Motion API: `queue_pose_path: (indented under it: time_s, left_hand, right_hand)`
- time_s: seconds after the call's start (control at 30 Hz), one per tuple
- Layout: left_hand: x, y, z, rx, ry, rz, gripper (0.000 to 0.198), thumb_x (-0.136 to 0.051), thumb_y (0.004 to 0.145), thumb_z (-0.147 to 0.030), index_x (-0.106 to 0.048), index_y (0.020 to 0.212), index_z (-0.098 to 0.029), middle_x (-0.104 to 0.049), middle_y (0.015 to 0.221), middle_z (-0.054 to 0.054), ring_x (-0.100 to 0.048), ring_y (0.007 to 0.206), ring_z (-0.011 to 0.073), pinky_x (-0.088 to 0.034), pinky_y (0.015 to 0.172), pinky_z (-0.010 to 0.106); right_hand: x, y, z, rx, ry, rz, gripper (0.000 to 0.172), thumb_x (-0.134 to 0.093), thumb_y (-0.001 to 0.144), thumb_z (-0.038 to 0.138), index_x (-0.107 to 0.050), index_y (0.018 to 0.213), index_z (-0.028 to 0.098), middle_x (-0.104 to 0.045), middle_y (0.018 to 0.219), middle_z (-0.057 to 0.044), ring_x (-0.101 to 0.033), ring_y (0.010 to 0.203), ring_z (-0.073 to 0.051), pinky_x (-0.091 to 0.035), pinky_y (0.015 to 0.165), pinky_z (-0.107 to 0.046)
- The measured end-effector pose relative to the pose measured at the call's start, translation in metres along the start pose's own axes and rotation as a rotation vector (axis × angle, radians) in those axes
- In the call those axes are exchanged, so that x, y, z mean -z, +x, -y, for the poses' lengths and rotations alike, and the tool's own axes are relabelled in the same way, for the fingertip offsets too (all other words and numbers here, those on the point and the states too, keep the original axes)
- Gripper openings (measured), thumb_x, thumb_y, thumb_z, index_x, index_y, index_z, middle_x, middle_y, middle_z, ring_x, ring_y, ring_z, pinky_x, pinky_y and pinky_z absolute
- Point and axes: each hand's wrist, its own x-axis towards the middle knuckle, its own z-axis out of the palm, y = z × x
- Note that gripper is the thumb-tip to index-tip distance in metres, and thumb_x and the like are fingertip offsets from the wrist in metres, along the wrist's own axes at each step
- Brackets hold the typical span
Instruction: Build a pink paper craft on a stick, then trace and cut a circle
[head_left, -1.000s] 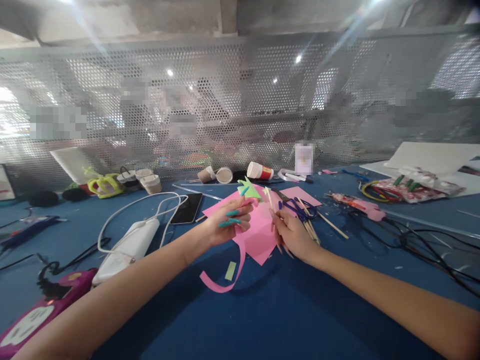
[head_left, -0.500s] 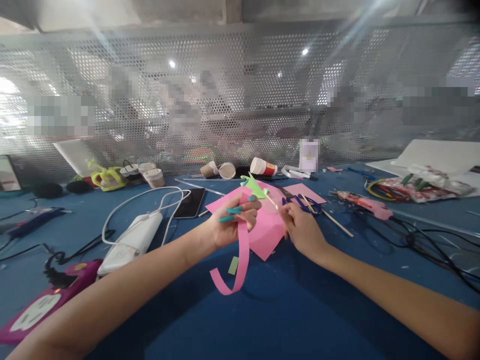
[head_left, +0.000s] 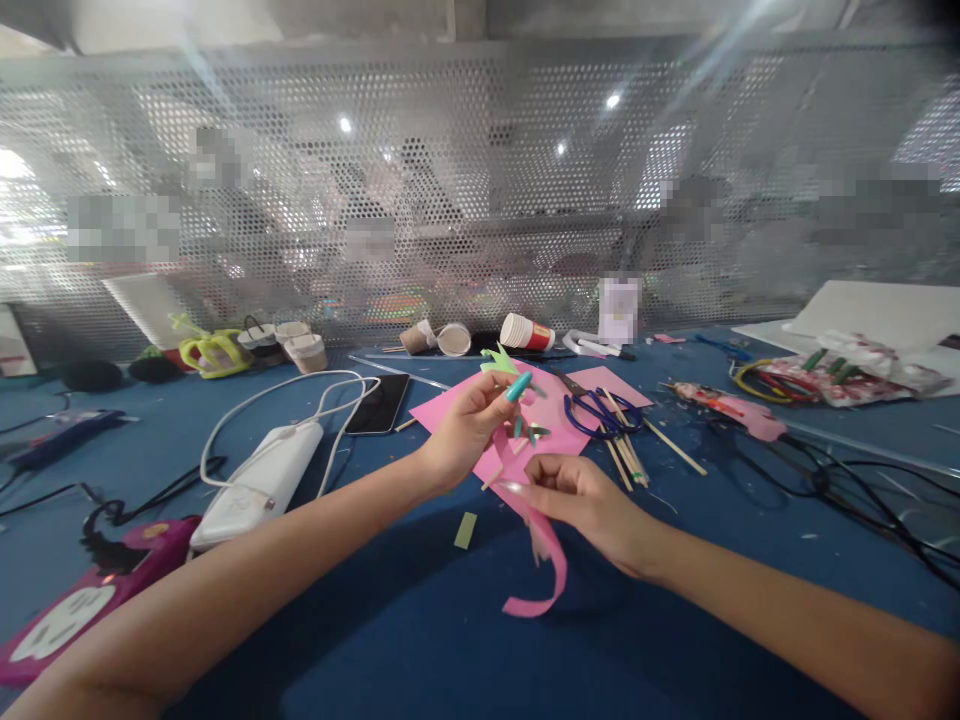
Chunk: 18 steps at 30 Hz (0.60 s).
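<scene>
My left hand (head_left: 471, 432), with long teal nails, is closed around a thin wooden stick topped by a green paper cut-out (head_left: 501, 361), and also pinches the upper end of a pink paper strip (head_left: 541, 560). My right hand (head_left: 581, 497) is just below it, fingers pinched on the same strip, which curls down to the blue table. Both hands hover over a sheet of pink paper (head_left: 551, 412). Blue-handled scissors (head_left: 596, 410) and several wooden sticks (head_left: 626, 455) lie just right of the hands.
A white power bank with cable (head_left: 259, 483) and a black phone (head_left: 379, 404) lie to the left. Paper cups (head_left: 523, 333) line the perforated metal screen at the back. A pink glue gun (head_left: 724, 410) and black cables (head_left: 840, 480) are on the right; a small green scrap (head_left: 465, 530) lies near.
My right hand has moved from beside the scissors down and toward me to pinch the pink strip. The strip now hangs under my right hand. My left hand turned the stick slightly.
</scene>
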Motion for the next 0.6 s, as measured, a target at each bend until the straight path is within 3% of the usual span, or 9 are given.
queue_pose_path:
  time_s: [0.13, 0.27, 0.37, 0.43, 0.53, 0.6]
  left_hand:
    - [0.018, 0.010, -0.013, -0.169, 0.386, 0.006, 0.032, -0.065, 0.077, -0.015, -0.065, 0.108, -0.022, -0.064, 0.069, 0.001, -0.062, 0.064, 0.0131, -0.048, 0.059, 0.021]
    - [0.034, 0.015, -0.028, -0.249, 0.677, 0.050, 0.024, -0.068, 0.070, -0.007, -0.074, 0.089, -0.022, -0.070, 0.077, 0.005, -0.063, 0.072, 0.0135, -0.049, 0.062, 0.019]
    - [0.039, 0.018, -0.031, -0.132, 0.545, -0.019, 0.010, -0.070, 0.069, -0.008, -0.073, 0.072, -0.017, -0.069, 0.071, 0.006, -0.065, 0.061, 0.0127, -0.048, 0.053, 0.017]
    - [0.041, 0.020, -0.031, -0.006, 0.398, -0.058, 0.004, -0.068, 0.074, -0.013, -0.072, 0.071, -0.014, -0.066, 0.061, 0.005, -0.064, 0.050, 0.0129, -0.046, 0.045, 0.018]
    - [0.041, 0.022, -0.030, 0.138, 0.249, -0.004, 0.025, -0.057, 0.085, -0.033, -0.071, 0.083, -0.012, -0.064, 0.056, 0.006, -0.059, 0.038, 0.0137, -0.046, 0.039, 0.021]
    - [0.040, 0.022, -0.031, 0.193, 0.176, 0.076, 0.042, -0.046, 0.089, -0.046, -0.069, 0.090, -0.011, -0.068, 0.062, 0.010, -0.059, 0.039, 0.0142, -0.050, 0.043, 0.025]
  right_hand:
    - [0.024, 0.009, 0.004, -0.048, 0.139, 0.047, 0.022, -0.063, 0.076, 0.033, -0.046, 0.070, 0.019, -0.051, 0.047, 0.006, -0.046, 0.036, -0.010, -0.042, 0.041, -0.024]
    - [0.044, 0.016, 0.007, -0.047, 0.214, 0.137, 0.018, -0.056, 0.076, 0.024, -0.044, 0.063, 0.020, -0.047, 0.040, 0.007, -0.036, 0.028, -0.008, -0.034, 0.032, -0.021]
    - [0.053, 0.019, 0.011, -0.033, 0.232, 0.190, 0.020, -0.050, 0.075, 0.020, -0.044, 0.056, 0.020, -0.040, 0.035, 0.007, -0.030, 0.027, -0.007, -0.032, 0.031, -0.020]
    - [0.057, 0.020, 0.013, -0.029, 0.237, 0.217, 0.023, -0.047, 0.075, 0.020, -0.043, 0.052, 0.021, -0.034, 0.032, 0.007, -0.027, 0.027, -0.008, -0.030, 0.030, -0.021]
    - [0.062, 0.021, 0.016, -0.014, 0.239, 0.226, 0.027, -0.048, 0.074, 0.022, -0.039, 0.049, 0.023, -0.029, 0.031, 0.007, -0.024, 0.028, -0.008, -0.026, 0.030, -0.021]
    - [0.065, 0.021, 0.017, 0.010, 0.215, 0.209, 0.027, -0.049, 0.073, 0.024, -0.037, 0.050, 0.023, -0.027, 0.031, 0.008, -0.022, 0.028, -0.007, -0.024, 0.031, -0.021]
